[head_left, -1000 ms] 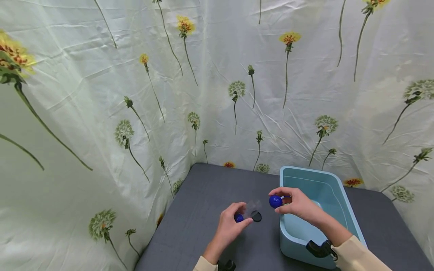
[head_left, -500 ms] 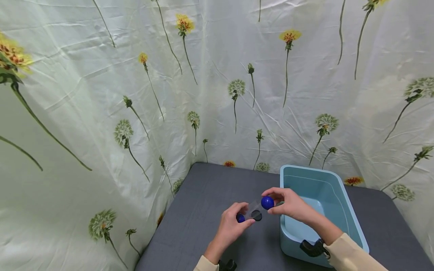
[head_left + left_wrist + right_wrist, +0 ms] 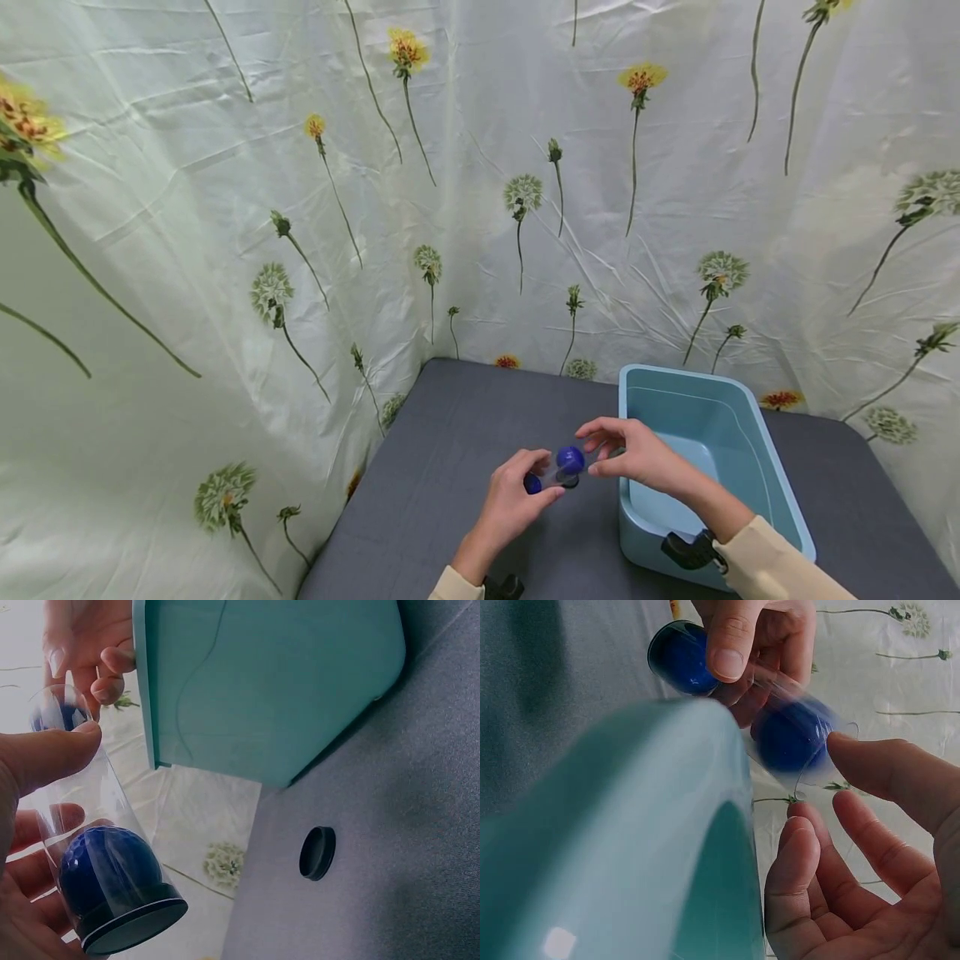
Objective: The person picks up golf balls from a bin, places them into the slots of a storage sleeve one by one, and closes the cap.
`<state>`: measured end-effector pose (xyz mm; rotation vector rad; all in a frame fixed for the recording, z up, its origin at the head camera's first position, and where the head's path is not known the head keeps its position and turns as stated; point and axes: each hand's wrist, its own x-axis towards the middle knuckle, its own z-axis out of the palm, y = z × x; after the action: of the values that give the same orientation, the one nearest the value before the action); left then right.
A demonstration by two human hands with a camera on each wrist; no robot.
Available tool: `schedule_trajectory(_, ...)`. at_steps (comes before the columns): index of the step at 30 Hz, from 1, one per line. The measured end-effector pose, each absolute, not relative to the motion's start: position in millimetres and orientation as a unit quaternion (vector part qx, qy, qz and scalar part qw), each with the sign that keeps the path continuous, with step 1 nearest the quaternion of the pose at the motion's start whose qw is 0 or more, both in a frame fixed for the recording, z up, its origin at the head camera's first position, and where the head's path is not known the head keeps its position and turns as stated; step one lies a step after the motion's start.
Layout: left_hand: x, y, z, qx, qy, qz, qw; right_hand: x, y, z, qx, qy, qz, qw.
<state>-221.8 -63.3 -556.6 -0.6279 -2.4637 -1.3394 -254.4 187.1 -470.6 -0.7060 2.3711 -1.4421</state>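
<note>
My left hand [image 3: 512,496] grips a clear plastic tube [image 3: 112,787] with a black cap on its far end. One blue golf ball [image 3: 109,864] rests inside against that cap. A second blue golf ball [image 3: 791,739], blurred, sits just inside the tube's open mouth. My right hand [image 3: 641,450] is spread beside that mouth, its thumb close to the rim and nothing between its fingers. A loose black cap [image 3: 318,853] lies on the grey table below the tube.
A light blue plastic tub [image 3: 632,525] stands on the grey table [image 3: 420,492] at the right, under my right forearm. Behind the table hangs a pale floral sheet [image 3: 480,208], which also covers the left side.
My right hand has moved left to the tube and let go of the second blue golf ball, which has gone into the open end. My left hand has barely moved.
</note>
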Motion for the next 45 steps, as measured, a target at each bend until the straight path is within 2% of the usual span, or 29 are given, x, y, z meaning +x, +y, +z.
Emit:
schedule_trajectory(14,-222,-65,-560,-0.191,-0.853,-0.466,0.135,-262,203,-453,-0.227,0.831,-0.497,0.107)
schedule_trajectory(26,-223,-66,-564,-0.192,-0.856,-0.461,0.136,-290,237,-451,-0.172,0.846,-0.498,0.08)
schedule_trajectory(32,-223,-65,-564,-0.187,-0.857,-0.462,0.134,-307,252,-460,-0.146,0.855,-0.492,0.069)
schedule_trajectory(45,-225,-66,-565,-0.184,-0.853,-0.471,0.129,-347,271,-506,-0.072,0.888,-0.442,0.1)
